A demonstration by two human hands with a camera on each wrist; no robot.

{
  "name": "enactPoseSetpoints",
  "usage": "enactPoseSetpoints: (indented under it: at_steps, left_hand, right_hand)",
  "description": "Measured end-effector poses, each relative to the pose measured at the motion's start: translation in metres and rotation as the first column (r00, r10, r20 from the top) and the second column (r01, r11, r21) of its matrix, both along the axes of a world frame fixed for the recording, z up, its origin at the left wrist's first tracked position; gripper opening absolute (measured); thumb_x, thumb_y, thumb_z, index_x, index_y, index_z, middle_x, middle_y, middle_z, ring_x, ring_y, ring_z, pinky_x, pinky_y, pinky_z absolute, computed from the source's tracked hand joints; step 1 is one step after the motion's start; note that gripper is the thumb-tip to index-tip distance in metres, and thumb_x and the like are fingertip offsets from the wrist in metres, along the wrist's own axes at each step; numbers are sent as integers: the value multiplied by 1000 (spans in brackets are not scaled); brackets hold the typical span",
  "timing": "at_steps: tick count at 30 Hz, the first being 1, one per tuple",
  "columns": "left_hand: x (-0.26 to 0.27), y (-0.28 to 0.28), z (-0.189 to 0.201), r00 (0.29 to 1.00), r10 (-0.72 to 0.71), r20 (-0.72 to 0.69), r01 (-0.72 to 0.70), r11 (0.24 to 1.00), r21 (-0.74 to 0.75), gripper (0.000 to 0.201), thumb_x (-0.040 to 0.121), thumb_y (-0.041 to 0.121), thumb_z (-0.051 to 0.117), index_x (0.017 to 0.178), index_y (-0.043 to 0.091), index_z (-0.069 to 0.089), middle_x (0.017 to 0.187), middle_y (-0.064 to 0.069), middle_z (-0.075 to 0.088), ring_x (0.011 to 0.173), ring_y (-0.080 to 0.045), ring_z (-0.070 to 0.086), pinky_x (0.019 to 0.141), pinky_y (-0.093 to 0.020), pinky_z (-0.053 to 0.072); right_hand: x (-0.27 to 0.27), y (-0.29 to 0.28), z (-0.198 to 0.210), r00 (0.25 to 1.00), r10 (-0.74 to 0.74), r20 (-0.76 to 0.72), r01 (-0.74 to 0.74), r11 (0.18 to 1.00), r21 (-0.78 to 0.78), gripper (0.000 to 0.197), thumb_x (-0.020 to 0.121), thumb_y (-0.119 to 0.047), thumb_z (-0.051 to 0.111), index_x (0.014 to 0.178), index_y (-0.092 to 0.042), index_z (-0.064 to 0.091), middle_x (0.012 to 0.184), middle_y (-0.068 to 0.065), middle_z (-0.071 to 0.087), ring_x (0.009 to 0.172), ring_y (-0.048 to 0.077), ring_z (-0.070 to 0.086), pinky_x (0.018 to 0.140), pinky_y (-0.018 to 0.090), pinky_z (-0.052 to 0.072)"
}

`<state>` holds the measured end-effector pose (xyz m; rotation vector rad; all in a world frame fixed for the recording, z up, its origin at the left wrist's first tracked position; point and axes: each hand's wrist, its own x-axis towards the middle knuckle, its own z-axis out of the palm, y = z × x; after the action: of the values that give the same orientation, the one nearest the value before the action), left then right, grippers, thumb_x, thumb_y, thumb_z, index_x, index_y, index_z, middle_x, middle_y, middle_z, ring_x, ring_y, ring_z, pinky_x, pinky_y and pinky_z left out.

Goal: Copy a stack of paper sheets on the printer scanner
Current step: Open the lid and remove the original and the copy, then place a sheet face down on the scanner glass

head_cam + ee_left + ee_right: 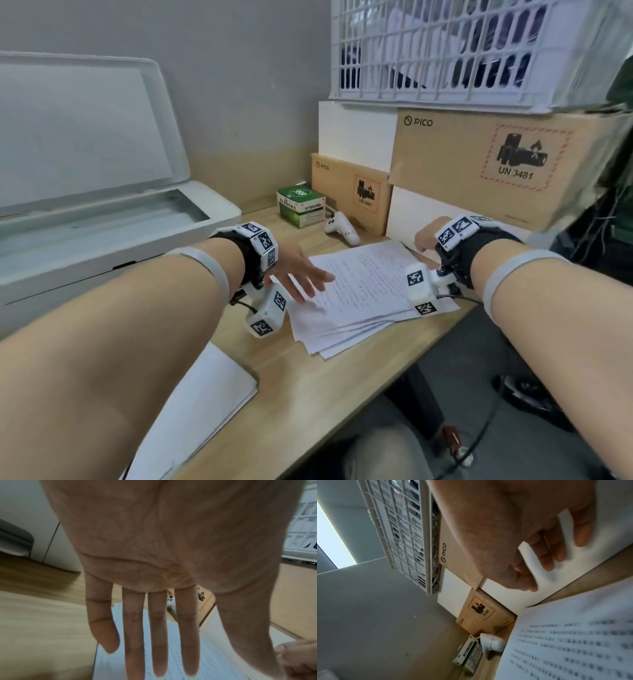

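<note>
One printer [102, 219] and one fanned stack of printed sheets [363, 291] sit on the tabletop [325, 394]. There are two brown PICO cartons [349, 195], one green box [301, 207], one white controller [342, 228] and one crate [462, 51].

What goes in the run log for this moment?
scanner lid: open | paper stack: on desk | left hand: flat on stack | right hand: at far edge

I see sheets [356, 291] w/ printed text, loosely fanned, flat on bench; printer [102, 219] at left, lid up.
</note>
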<state>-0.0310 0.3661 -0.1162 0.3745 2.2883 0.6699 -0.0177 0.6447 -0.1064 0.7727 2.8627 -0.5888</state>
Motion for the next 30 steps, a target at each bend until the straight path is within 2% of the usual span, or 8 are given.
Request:
enactPoseSetpoints:
  at_steps: [6,9,12,14,17,22,26,30]
  left_hand:
    - [1,-38,2,949,265,-172,-253,964,87,37,90,45,63,97,10,75,90,-3,76,87,-21,73,62,-23,48]
    - [12,-75,-3,918,353,-182,-340,935,96,21,94,26,63,97,7,72,87,-8,73,85,-23,72,46,-18,45]
    - [32,-118,-3,914,344,-216,-353,936,-2,9,95,15,60,100,13,67,82,-8,66,49,-9,59,36,-13,35]
    - [48,-155,-3,906,320,-278,-365,922,-128,12,90,22,65,101,24,69,88,-2,68,53,-12,60,47,-19,48]
    - [70,-206,-10,874,308,-376,-439,832,-339,39,80,36,73,118,40,65,114,9,67,104,-19,64,94,-35,53]
    - [120,-265,-26,792,466,-393,-602,704,-377,40,78,36,79,114,28,63,101,2,64,79,-17,64,56,-20,51]
    - [137,-291,-44,757,494,-428,-648,654,-391,37,71,42,82,99,21,70,100,3,69,90,-18,64,83,-31,55]
    - [143,-299,-52,717,540,-441,-686,657,-313,33,74,41,81,93,16,73,83,2,65,78,-16,57,78,-30,50]
  right_hand:
    - [-8,-78,0,936,351,17,-308,842,-444,29,70,-27,75,89,-5,78,80,7,72,77,26,51,74,35,39]
    - [-3,-141,-9,809,585,47,-485,712,-508,17,88,-23,66,88,-7,73,79,7,71,76,27,63,78,36,45]
    - [-6,-197,-21,714,699,40,-561,606,-563,13,95,-18,61,93,-8,69,82,5,73,84,30,68,84,41,51]
    - [-6,-236,-25,613,787,72,-661,560,-500,16,89,-29,67,96,-15,71,92,1,77,100,30,69,97,42,49]
    - [-8,-282,-31,522,846,104,-753,515,-410,37,77,-44,75,102,-16,72,104,1,75,106,26,67,96,43,52]
    - [-1,-331,-32,428,897,111,-862,442,-247,28,81,-38,74,95,-15,68,93,4,70,74,18,64,65,24,54]
    - [13,-351,-34,386,902,193,-919,394,-6,34,78,-54,70,62,-26,60,68,-7,62,71,21,60,74,30,51]
    - [11,-365,-45,365,913,185,-928,372,-4,34,70,-46,76,66,-16,59,66,4,60,60,23,52,64,31,47]
